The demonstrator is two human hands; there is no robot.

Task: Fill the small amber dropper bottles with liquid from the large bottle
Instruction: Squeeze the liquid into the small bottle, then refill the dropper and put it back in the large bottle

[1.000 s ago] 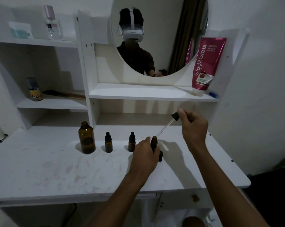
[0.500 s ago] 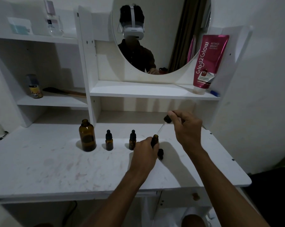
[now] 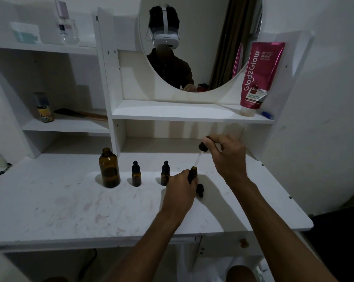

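Open amber dropper bottle [image 3: 193,173] upright, uncapped, dark glass.

Glossy amber glass bottles [image 3: 109,168] on a scuffed matt white tabletop [image 3: 70,208].

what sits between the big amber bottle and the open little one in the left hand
Head view: one capped dropper bottle, then a second capped bottle, both upright.

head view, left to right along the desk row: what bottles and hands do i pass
large amber bottle → capped dropper bottle → second capped dropper bottle → left hand gripping the open bottle → right hand pinching the dropper
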